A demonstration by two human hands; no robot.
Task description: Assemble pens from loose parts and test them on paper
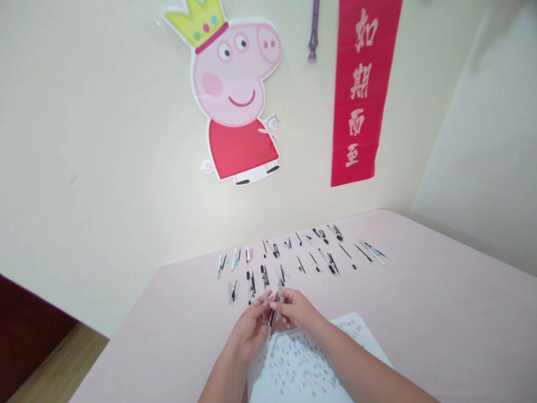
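Note:
My left hand [250, 329] and my right hand [293, 309] meet over the pink table [440, 313], fingers pinched together on a pen [272, 318] with a clear barrel and dark tip. The pen hangs between the two hands, pointing down toward a white sheet [310, 366] covered in small dark marks. Just beyond my fingers lie rows of several pens and pen parts [293, 257], spread left to right across the table's far side.
The table stands in a corner against a cream wall. A cartoon pig sticker [237, 95] and a red banner with gold characters [361, 89] hang on the wall. A wooden floor [59, 369] shows at the lower left.

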